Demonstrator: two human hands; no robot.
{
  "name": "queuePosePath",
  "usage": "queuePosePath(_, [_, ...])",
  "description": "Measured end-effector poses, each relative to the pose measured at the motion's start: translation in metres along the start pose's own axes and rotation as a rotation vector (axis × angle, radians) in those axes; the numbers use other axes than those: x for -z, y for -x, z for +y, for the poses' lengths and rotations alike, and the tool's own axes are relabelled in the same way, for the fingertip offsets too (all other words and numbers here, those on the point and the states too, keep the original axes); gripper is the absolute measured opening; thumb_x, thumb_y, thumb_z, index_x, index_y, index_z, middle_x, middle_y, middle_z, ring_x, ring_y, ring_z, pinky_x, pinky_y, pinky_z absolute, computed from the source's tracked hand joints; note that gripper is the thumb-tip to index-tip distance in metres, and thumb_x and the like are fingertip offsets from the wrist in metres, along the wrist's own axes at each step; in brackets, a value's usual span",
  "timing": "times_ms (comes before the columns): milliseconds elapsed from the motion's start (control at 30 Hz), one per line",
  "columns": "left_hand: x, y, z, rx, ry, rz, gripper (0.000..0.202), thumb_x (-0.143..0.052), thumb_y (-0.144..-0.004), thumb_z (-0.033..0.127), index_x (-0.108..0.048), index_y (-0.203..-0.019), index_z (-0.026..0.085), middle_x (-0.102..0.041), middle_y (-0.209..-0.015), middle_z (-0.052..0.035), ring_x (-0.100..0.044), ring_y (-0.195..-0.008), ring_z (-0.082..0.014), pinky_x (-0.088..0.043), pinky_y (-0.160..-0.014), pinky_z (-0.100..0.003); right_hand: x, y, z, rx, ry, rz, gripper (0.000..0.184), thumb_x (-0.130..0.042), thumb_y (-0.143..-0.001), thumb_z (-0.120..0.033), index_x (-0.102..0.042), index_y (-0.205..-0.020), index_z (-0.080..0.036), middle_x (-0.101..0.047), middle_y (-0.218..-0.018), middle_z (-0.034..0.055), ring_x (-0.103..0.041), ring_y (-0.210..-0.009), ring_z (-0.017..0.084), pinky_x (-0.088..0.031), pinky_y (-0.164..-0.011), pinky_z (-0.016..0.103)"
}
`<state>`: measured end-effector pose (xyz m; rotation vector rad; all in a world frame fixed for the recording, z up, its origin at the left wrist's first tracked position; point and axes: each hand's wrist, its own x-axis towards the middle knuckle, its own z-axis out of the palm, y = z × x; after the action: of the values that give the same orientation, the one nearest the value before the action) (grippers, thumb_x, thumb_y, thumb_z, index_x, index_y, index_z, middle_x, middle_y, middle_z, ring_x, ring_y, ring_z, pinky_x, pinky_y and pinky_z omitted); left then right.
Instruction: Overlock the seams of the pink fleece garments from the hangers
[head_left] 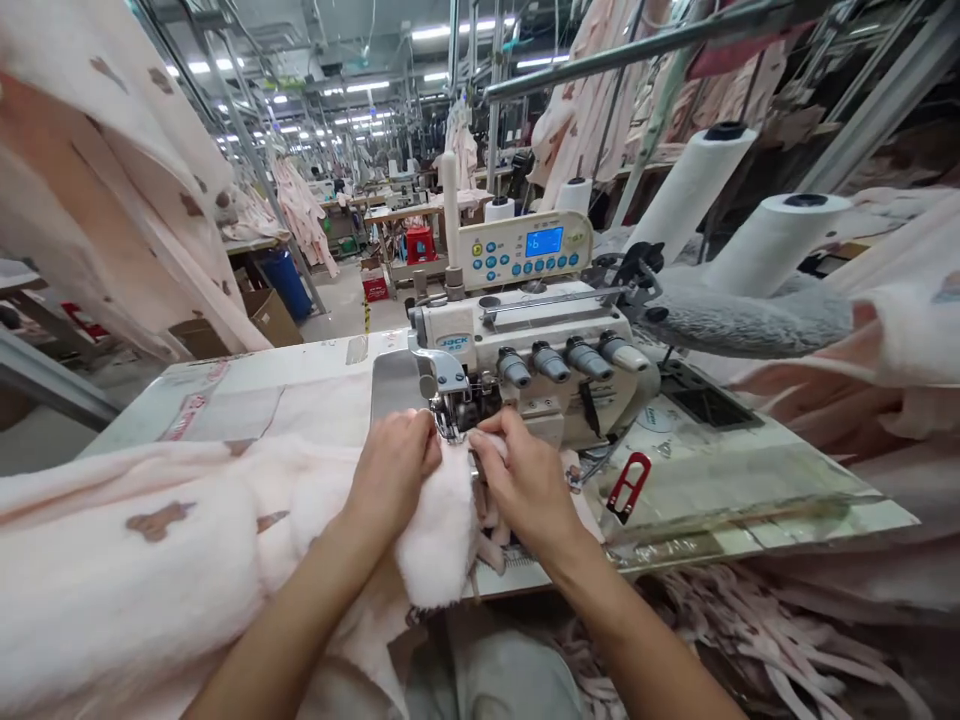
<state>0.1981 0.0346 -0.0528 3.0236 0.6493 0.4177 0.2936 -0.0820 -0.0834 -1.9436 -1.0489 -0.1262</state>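
- Far left: hanging garment fabric (142, 190), pale pink, brown-printed.
- Left, on the table (247, 366): printed fleece (195, 550), pale pink, brown animal motifs, heaped in folds. Judgement: its weight is best kept slack, so that it does not drag on the stitching line.
- Centre left: left hand (394, 470), fingers bunched together on the upper left edge of the white plush piece (437, 540); fingertips partly hidden.
- Centre: the plush piece, upper end at the presser foot (450, 412), lower end hanging over the table's front edge. Whether it joins the printed fleece cannot be told. Judgement: edges want to lie flat and level, guided rather than pulled.
- Centre right: Jack overlock machine (450, 322), with lit control panel (525, 248) above.
- Same place: right hand (521, 475), thumb and forefinger pinched on the plush edge just beside the foot. Judgement: both hands sit very near needle and blade; fingertips should stay outside that line.
- Right: red thread snips (628, 487), flat on the table; white thread cones (690, 180), upright behind.
- Lower right: fabric trimmings (750, 620), tangled, below the table.
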Motion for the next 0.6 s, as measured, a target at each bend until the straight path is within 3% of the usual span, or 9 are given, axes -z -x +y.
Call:
queuePosePath(167, [0.002, -0.007, 0.003, 0.036, -0.078, -0.02, 0.014, -0.037, -0.087, 0.018, -0.051, -0.085, 0.016, -0.059, -0.082, -0.0063, -0.054, -0.078, -0.0233, -0.039, -0.069, -0.035, -0.002, 0.009, -0.002, 0.071, 0.201, 0.057, 0.019, -0.034, -0.092, -0.024, -0.051, -0.091, -0.018, -0.063, -0.073, 0.0056, -0.061, -0.065, 0.023, -0.039, -0.055, 0.03])
queuePosePath(267, [0.006, -0.002, 0.005, 0.046, -0.098, 0.047, 0.016, -0.037, -0.087, 0.02, -0.052, -0.086, 0.015, -0.059, -0.085, -0.0084, -0.053, -0.082, -0.0258, -0.04, -0.071, -0.039, 0.001, 0.03, -0.003, 0.211, 0.214, 0.275, 0.015, -0.041, -0.09, -0.022, -0.054, -0.096, -0.018, -0.061, -0.095, 0.0119, -0.058, -0.092, 0.025, -0.043, -0.078, 0.035])
queuePosePath(333, [0.008, 0.014, 0.009, 0.009, -0.045, 0.188, 0.014, -0.037, -0.087, 0.018, -0.051, -0.089, 0.016, -0.059, -0.095, -0.0103, -0.052, -0.091, -0.0263, -0.04, -0.078, -0.042, -0.002, 0.045, -0.001, 0.229, 0.098, 0.364, 0.013, -0.047, -0.087, -0.02, -0.056, -0.096, -0.02, -0.055, -0.108, 0.0129, -0.051, -0.105, 0.026, -0.04, -0.089, 0.039])
queuePosePath(367, [0.008, 0.025, 0.012, -0.032, 0.014, 0.271, 0.014, -0.038, -0.087, 0.016, -0.05, -0.092, 0.016, -0.058, -0.1, -0.0103, -0.052, -0.095, -0.0253, -0.04, -0.081, -0.041, -0.004, 0.051, 0.0, 0.184, -0.012, 0.309, 0.012, -0.048, -0.085, -0.019, -0.056, -0.095, -0.02, -0.055, -0.107, 0.0118, -0.052, -0.103, 0.025, -0.041, -0.088, 0.039])
queuePosePath(433, [0.005, 0.053, 0.016, -0.147, 0.152, 0.371, 0.016, -0.041, -0.085, 0.015, -0.048, -0.1, 0.018, -0.058, -0.106, -0.0086, -0.05, -0.101, -0.0219, -0.041, -0.085, -0.037, -0.012, 0.06, 0.002, 0.02, -0.328, 0.039, 0.015, -0.047, -0.082, -0.016, -0.054, -0.094, -0.021, -0.058, -0.099, 0.0078, -0.055, -0.093, 0.022, -0.045, -0.082, 0.034])
queuePosePath(533, [-0.01, 0.091, 0.019, -0.244, 0.181, 0.314, 0.031, -0.047, -0.081, 0.015, -0.048, -0.112, 0.02, -0.057, -0.112, -0.0069, -0.049, -0.106, -0.021, -0.041, -0.091, -0.036, -0.022, 0.062, 0.004, -0.168, -0.789, -0.324, 0.018, -0.047, -0.078, -0.017, -0.053, -0.094, -0.02, -0.06, -0.091, 0.0027, -0.056, -0.088, 0.019, -0.046, -0.082, 0.03])
queuePosePath(600, [-0.021, 0.105, 0.017, -0.259, 0.115, 0.316, 0.036, -0.045, -0.081, 0.011, -0.049, -0.115, 0.02, -0.058, -0.113, -0.0068, -0.05, -0.106, -0.0217, -0.038, -0.096, -0.04, -0.024, 0.062, 0.003, -0.195, -0.919, -0.398, 0.013, -0.049, -0.079, -0.023, -0.054, -0.091, -0.019, -0.059, -0.088, 0.0015, -0.055, -0.088, 0.019, -0.044, -0.083, 0.03])
